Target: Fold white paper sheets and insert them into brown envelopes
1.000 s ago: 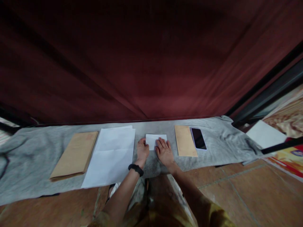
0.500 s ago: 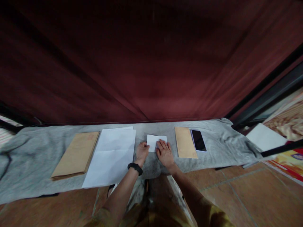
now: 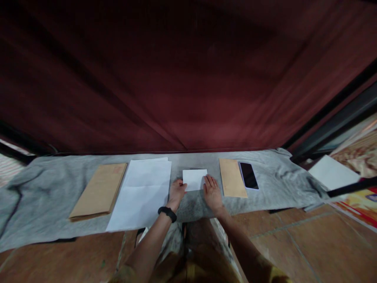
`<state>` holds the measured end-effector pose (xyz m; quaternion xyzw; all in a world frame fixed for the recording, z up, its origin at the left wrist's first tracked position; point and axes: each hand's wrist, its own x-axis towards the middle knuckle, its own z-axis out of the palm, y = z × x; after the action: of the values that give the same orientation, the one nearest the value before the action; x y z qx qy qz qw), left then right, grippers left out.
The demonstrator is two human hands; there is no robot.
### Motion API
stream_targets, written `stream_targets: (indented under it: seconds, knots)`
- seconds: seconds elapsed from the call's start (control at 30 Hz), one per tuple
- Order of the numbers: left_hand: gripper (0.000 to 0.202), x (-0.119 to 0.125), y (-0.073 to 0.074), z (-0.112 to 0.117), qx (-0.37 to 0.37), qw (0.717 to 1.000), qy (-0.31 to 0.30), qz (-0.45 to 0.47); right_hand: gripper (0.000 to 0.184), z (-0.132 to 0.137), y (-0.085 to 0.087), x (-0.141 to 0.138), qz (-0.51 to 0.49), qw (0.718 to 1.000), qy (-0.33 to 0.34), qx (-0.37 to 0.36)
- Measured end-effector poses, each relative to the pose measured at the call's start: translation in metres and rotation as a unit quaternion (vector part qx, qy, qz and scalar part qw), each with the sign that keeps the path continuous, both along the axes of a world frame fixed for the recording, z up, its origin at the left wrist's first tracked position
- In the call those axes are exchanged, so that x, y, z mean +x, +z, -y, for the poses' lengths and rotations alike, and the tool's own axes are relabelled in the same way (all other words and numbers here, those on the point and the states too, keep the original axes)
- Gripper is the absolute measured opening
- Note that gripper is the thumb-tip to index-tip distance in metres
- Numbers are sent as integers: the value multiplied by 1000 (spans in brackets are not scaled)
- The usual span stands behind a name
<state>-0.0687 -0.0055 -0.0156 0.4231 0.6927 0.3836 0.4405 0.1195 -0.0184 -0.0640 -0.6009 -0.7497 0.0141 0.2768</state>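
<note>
Grey cloth-covered tabletop [image 3: 273, 179] carries a small white paper [image 3: 194, 180]; the left hand [image 3: 177, 190], curled, seems to pinch its left edge, the right hand [image 3: 213, 192], flat and gripping nothing, rests at its right. Apparently it's being squared; next calls for even edges.

Curtain [image 3: 188, 98] blocks beyond small paper [image 3: 193, 180]; above is open.
</note>
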Motion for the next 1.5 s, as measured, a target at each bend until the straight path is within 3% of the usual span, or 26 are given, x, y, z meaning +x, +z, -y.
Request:
stream_targets:
  seconds: [0.17, 0.33, 0.5, 0.6, 0.77, 0.83, 1.1, 1.27, 1.4, 1.5]
  knots:
    - [17, -2, -1, 9, 33, 999, 0, 31, 49, -11, 0, 6, -147, 989, -18, -21]
    - [14, -7, -7, 14, 73, 997, 2, 38, 46, -22, 4, 11, -353, 934, -1, -62]
    - [10, -8, -12, 15, 95, 995, 3, 41, 38, -24, 5, 13, -474, 877, -14, -70]
    - [13, -7, -12, 17, 101, 994, -4, 48, 33, -23, 6, 15, -488, 870, -25, -66]
    - [50, -7, -12, 21, 112, 992, 0, 57, 29, -15, 10, 18, -501, 863, -13, -65]
    - [56, -7, -13, 22, 125, 990, 0, 64, 27, -10, 12, 18, -499, 864, 1, -63]
    - [20, -9, -16, 20, 155, 988, 0, 17, 21, 3, 21, 23, -495, 864, 29, -84]
    - [7, -11, -9, 23, 179, 984, -11, -3, 19, 5, 23, 28, -473, 878, 2, -68]
    - [6, -12, -4, 25, 233, 971, -13, -59, 13, 7, 22, 29, -492, 864, 27, -106]
    - [14, -15, -6, 29, 270, 955, -41, -115, 16, 11, 22, 32, -465, 875, 50, -122]
